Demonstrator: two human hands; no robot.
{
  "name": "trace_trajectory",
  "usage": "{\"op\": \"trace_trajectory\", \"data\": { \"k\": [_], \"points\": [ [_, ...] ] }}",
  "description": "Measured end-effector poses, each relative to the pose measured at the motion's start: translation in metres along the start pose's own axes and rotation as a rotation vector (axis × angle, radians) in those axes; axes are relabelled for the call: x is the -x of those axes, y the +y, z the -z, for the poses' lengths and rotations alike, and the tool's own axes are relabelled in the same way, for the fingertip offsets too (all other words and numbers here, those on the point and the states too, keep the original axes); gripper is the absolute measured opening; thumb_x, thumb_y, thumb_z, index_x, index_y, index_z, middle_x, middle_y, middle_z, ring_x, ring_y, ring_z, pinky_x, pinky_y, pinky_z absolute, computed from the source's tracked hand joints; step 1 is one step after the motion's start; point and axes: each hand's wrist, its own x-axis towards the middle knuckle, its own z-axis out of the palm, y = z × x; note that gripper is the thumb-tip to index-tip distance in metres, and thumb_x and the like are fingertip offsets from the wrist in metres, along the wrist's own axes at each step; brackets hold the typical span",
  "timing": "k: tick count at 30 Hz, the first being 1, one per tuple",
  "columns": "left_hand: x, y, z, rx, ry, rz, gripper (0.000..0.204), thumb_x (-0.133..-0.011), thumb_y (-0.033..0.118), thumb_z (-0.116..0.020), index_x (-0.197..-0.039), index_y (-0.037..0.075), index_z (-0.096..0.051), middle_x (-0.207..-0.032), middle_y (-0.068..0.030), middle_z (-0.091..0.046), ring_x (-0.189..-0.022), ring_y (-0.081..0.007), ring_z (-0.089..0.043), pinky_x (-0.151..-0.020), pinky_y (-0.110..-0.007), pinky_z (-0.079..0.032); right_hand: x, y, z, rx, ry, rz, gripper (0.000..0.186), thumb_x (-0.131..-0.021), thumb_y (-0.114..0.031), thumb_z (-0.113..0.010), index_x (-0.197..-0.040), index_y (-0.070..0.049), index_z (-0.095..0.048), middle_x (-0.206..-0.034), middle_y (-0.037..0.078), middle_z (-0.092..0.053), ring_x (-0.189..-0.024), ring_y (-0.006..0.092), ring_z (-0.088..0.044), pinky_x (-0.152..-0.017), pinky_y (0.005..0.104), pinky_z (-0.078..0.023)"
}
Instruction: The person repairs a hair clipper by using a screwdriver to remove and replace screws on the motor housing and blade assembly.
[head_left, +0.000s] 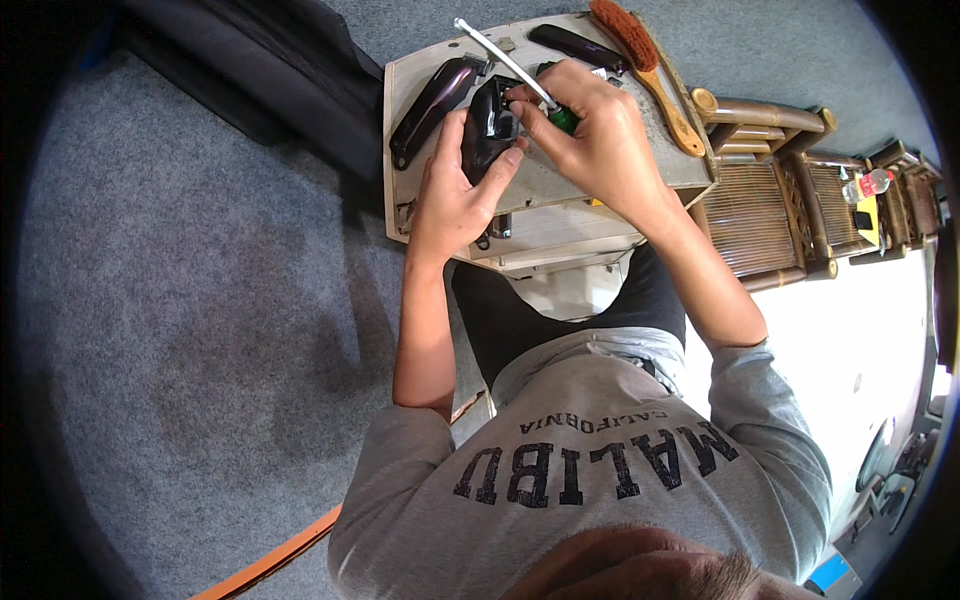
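Note:
A black hair clipper (487, 145) is gripped in my left hand (452, 208), its head end pointing away from me over a small worn table (570, 218). My right hand (608, 130) holds a screwdriver (508, 62) with a green handle; its metal shaft slants up to the left, away from the clipper. Thumb and forefinger of that hand come together at the clipper's head, and whether they pinch a small part there cannot be made out. Left of the held clipper lies a dark purple clipper (432, 112). A slim black trimmer (577, 46) rests at the table's far side.
A brush (662, 100) with a wooden handle and reddish-brown bristles lies along the table's right edge. Bamboo seats (752, 215) stand to the right, one bearing a plastic bottle (868, 186). Dark cloth (290, 95) hangs at the left above grey carpet (200, 270).

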Motion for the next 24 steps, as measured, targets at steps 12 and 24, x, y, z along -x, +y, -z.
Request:
{"op": "trace_trajectory", "data": {
  "k": [12, 24],
  "points": [
    [-0.001, 0.0, 0.004, -0.044, 0.02, -0.024, 0.034, -0.096, 0.004, -0.074, -0.124, 0.0, -0.055, -0.106, -0.0079, -0.069, -0.096, -0.0122, -0.065, -0.088, -0.03, -0.052, -0.001, 0.004, -0.003, -0.002, 0.027, 0.03, 0.018, -0.093, -0.014, -0.081, -0.096, 0.002, -0.075, -0.087, 0.016, -0.068, -0.076, 0.0357, -0.07, -0.065, 0.0419, -0.054],
    [0.0, 0.011, 0.006, -0.021, -0.043, 0.122, 0.029, -0.112, 0.026, -0.06, -0.129, 0.004, -0.053, -0.089, -0.0041, -0.066, -0.061, -0.0052, -0.055, -0.053, -0.021, -0.045, 0.006, 0.001, -0.005, 0.003, 0.003, 0.065, 0.015, -0.093, -0.01, -0.079, -0.104, 0.0, -0.077, -0.096, 0.014, -0.07, -0.082, 0.0363, -0.072, -0.071, 0.0427, -0.056]
  ]
}}
